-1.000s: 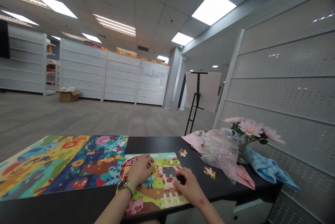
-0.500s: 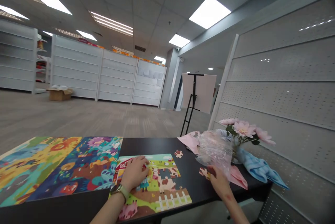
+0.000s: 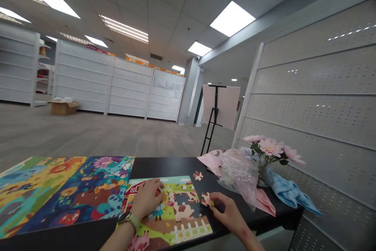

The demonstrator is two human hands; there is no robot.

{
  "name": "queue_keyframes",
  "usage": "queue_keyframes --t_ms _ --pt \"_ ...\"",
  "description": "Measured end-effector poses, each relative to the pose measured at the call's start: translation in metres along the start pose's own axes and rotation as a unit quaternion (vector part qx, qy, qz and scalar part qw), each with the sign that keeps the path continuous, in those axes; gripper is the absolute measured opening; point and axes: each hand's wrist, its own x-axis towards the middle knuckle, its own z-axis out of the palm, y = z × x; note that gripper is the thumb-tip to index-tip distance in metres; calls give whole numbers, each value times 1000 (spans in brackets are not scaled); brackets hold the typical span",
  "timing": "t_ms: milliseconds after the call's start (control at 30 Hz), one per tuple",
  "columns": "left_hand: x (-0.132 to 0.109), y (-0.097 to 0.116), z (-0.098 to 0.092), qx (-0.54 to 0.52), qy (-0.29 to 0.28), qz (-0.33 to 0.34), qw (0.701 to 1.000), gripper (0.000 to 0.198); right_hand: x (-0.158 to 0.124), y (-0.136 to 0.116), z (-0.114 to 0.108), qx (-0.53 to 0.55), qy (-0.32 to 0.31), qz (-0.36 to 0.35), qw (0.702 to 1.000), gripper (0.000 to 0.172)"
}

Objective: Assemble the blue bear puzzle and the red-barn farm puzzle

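Observation:
My left hand (image 3: 146, 198) lies on the farm-scene jigsaw puzzle (image 3: 188, 227), over the red barn and the small figure, and holds no loose piece that I can see. My right hand (image 3: 228, 215) is at the puzzle's right edge, its fingers pinching a jigsaw piece (image 3: 207, 199) just above the black table (image 3: 173, 163). Gaps show among the cows in the upper right of the puzzle. Another loose piece (image 3: 198, 176) lies on the table beyond the puzzle. A wristwatch (image 3: 126, 219) sits on my left wrist.
A large colourful painted-pattern board (image 3: 67, 192) lies left of the puzzle. At the table's right are crumpled clear plastic (image 3: 238, 174), pink paper (image 3: 212, 161), pink flowers in a glass vase (image 3: 269, 149) and a blue cloth (image 3: 289, 194). A perforated white panel (image 3: 308, 98) stands behind them.
My right hand has moved left from beside the plastic to the puzzle's right edge, carrying the piece. My left hand stays on the barn area. The view has tilted slightly.

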Motion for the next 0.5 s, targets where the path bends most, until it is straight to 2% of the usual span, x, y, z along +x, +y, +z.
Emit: queue_keyframes --t_ms 133,233,500 --pt "1 -1 3 -1 8 2 1000 29 -3 -21 20 35 -47 -44 997 25" --pt "1 -3 4 -3 11 5 1000 28 -3 -28 24 25 -68 -35 997 27" --pt "2 -4 5 -8 14 11 1000 28 -3 -23 26 3 -76 -54 996 31"
